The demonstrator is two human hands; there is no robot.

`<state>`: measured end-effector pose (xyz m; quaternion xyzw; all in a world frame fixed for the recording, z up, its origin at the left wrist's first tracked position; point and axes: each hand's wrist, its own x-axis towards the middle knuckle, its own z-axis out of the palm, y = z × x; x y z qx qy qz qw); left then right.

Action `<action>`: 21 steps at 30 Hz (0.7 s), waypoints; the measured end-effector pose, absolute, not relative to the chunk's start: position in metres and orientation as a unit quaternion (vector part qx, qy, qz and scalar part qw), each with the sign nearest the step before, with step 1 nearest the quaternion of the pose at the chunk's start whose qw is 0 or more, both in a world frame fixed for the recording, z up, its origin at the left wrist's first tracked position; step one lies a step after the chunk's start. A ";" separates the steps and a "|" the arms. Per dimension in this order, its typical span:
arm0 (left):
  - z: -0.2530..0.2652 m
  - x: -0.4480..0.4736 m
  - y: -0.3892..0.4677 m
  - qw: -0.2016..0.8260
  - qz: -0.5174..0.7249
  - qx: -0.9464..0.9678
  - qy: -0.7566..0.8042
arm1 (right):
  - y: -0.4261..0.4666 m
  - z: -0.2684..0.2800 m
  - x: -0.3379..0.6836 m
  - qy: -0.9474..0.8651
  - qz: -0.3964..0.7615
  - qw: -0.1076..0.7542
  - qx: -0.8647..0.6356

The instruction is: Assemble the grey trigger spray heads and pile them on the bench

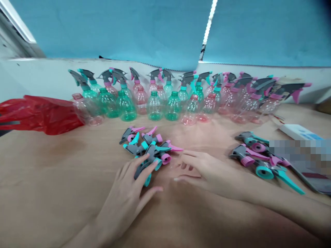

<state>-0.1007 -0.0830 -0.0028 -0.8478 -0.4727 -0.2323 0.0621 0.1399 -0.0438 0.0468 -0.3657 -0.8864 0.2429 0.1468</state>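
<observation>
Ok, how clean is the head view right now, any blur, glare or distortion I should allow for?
Head view: soft overall, and the row of clear pink and green plastic spray bottles bows with lens distortion; a bright strip glares between the blue curtains; a pixelated block hides things at right; left hand and right hand show little shadow.

A pixelated patch [300,155] hides things at right edge.
</observation>
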 end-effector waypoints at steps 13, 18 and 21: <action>-0.006 -0.070 -0.029 0.219 -0.147 -0.874 -0.409 | -0.062 0.033 0.286 -0.820 0.168 0.159 -0.523; 0.007 -0.035 -0.040 0.191 -0.165 -0.886 -0.389 | -0.048 0.020 0.328 -0.813 0.085 0.129 -0.562; 0.010 -0.008 -0.042 0.135 -0.172 -0.906 -0.363 | -0.039 0.015 0.332 -0.822 0.089 0.115 -0.550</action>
